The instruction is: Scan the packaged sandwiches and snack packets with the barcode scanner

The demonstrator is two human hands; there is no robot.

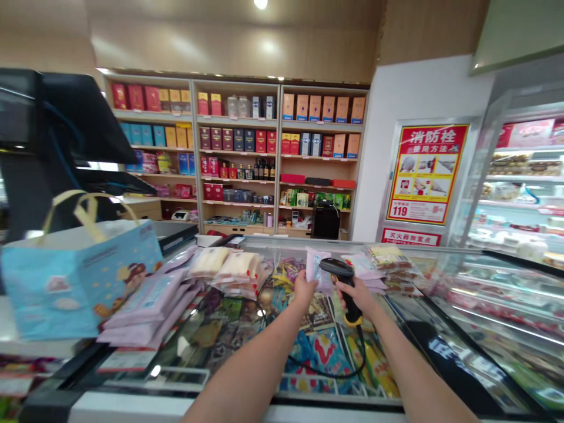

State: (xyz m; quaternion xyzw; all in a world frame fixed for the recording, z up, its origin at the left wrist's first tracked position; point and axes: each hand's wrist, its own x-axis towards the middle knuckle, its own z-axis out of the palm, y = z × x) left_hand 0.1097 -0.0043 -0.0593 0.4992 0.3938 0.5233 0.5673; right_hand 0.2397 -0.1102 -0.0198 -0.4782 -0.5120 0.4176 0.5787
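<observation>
My right hand (358,294) is wrapped round the grip of a black and yellow barcode scanner (338,268), its cable looping down over the freezer's glass top. Just left of it, my left hand (304,289) grips a pale purple packet (315,263) by its left edge. The scanner head is in front of this packet and covers part of it. Behind the scanner, more purple packets (365,265) lie beside stacked clear packs with brown contents (395,271). Clear packs with pale contents (238,269) lie to the left of my left hand.
A blue carrier bag (79,276) stands at the left next to a pile of purple packets (150,305). Behind the bag is a black monitor (83,117). Glass-topped freezer (198,341) below holds colourful packages. Shelves (238,120) of boxes line the back; a chilled display (524,200) is right.
</observation>
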